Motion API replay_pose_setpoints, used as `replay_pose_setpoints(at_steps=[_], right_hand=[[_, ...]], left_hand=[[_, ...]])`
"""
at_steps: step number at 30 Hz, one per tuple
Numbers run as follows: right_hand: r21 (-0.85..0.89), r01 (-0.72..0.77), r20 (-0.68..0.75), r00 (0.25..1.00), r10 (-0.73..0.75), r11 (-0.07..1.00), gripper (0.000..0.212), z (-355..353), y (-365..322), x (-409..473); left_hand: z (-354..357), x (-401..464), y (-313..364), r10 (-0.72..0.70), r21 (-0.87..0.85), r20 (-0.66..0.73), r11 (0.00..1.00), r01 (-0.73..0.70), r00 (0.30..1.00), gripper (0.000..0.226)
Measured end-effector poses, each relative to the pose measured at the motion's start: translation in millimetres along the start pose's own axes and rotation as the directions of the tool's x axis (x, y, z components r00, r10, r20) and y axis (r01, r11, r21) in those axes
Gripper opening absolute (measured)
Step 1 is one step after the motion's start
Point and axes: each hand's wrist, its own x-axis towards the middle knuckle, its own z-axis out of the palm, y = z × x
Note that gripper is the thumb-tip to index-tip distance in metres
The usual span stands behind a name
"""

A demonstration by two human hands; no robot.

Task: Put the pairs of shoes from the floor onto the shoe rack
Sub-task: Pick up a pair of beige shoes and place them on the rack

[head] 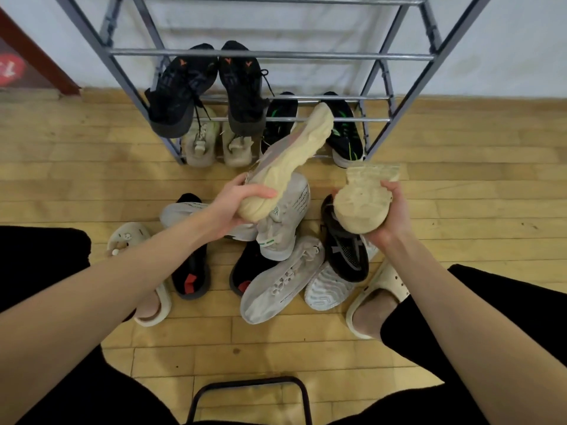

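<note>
Left hand (236, 207) has fingers curled round the heel of one cream shoe (291, 151), toe aimed at the shoe rack (408, 96). Right hand (389, 216) clamps the heel of its mate (362, 204), sole up. Both are held above the shoe pile (285, 271) on the floor (61, 179). They look light and soft-soled; the heel grip seems best.

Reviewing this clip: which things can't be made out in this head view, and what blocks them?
- Shoe rack: its top is cut off by the upper edge, so the shelf count is unknown.
- Cream shoe in right hand: only the sole shows; its upper faces away.
- Left hand: its grip covers the other cream shoe's heel.
- Black shoe: partly hidden under the held sole.
- Red sign: blurred and cut off at left.
</note>
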Motion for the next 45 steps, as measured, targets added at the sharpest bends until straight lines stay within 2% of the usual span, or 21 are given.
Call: replay_pose_setpoints(at_steps=[3,6,9,11,12,13,14,17,20,21,26,29,32,35,37,41,45], right_hand=[[-0.158,0.039,-0.029,0.999,-0.044,0.987,0.059,19.4,-24.5,11.8],[-0.478,0.150,-0.010,0.984,-0.177,0.865,0.058,39.0,-53.1,27.7],[-0.741,0.206,-0.032,0.940,-0.340,0.639,0.067,51.9,-72.9,49.9],[-0.907,0.242,0.028,0.852,-0.524,0.345,0.075,58.5,-80.7,62.4],[-0.941,0.253,0.080,0.810,-0.581,0.223,0.077,60.7,-84.2,69.7],[-0.955,0.258,0.120,0.786,-0.607,0.145,0.075,63.7,-87.3,75.1],[-0.960,0.258,0.137,0.777,-0.615,0.112,0.071,65.7,-91.2,82.1],[-0.973,0.203,0.103,0.804,-0.585,0.108,0.063,72.4,-97.8,106.2],[-0.991,0.130,0.096,0.784,-0.613,0.011,0.083,79.7,-100.0,133.1],[-0.993,0.112,0.105,0.778,-0.619,-0.028,0.083,81.3,-101.0,143.8],[-0.990,-0.008,0.091,0.729,-0.679,-0.141,0.066,104.7,-110.9,187.0],[-0.995,-0.035,0.048,0.676,-0.736,-0.097,0.068,113.8,-115.5,209.0],[-0.998,-0.063,-0.035,0.649,-0.760,-0.007,0.069,117.8,-118.9,219.7],[-0.998,-0.056,-0.015,0.662,-0.750,-0.030,0.054,114.7,-117.0,220.9],[-0.997,-0.030,0.033,0.671,-0.741,-0.071,0.048,106.3,-112.9,219.1],[-0.992,0.053,0.122,0.686,-0.718,-0.117,0.049,89.7,-95.0,204.1],[-0.987,0.101,0.160,0.711,-0.684,-0.126,0.051,78.3,-72.7,175.0]], left_hand=[[8.8,14.9,15.8,0.059,0.083,-0.081,0.995,-0.052,0.995,0.078],[14.8,35.9,35.9,0.152,0.262,-0.184,0.960,-0.100,0.971,0.092],[25.6,54.7,49.1,0.291,0.497,-0.226,0.855,-0.147,0.930,0.095],[36.0,69.0,54.6,0.396,0.605,-0.229,0.774,-0.189,0.889,0.097],[43.4,76.0,58.3,0.431,0.622,-0.245,0.757,-0.200,0.869,0.095],[50.2,84.0,61.5,0.438,0.609,-0.269,0.767,-0.201,0.858,0.092],[57.4,91.9,65.1,0.422,0.569,-0.292,0.798,-0.198,0.858,0.090],[73.9,119.8,72.5,0.336,0.410,-0.351,0.894,-0.179,0.874,0.083],[82.2,149.0,78.7,0.293,0.355,-0.392,0.923,-0.151,0.872,0.082],[84.4,158.4,81.8,0.287,0.352,-0.405,0.925,-0.142,0.868,0.084],[96.0,201.2,99.0,0.280,0.349,-0.447,0.929,-0.122,0.850,0.088],[102.9,219.3,107.2,0.280,0.309,-0.463,0.940,-0.143,0.841,0.080],[104.4,235.1,105.0,0.207,0.278,-0.430,0.956,-0.089,0.879,0.086],[100.0,239.1,98.5,0.164,0.300,-0.386,0.953,-0.045,0.908,0.091],[93.7,239.8,97.0,0.180,0.316,-0.352,0.947,-0.064,0.919,0.082],[78.7,227.8,93.9,0.181,0.328,-0.287,0.941,-0.081,0.941,0.060],[70.3,197.2,87.1,0.277,0.470,-0.218,0.870,-0.148,0.936,0.037]])
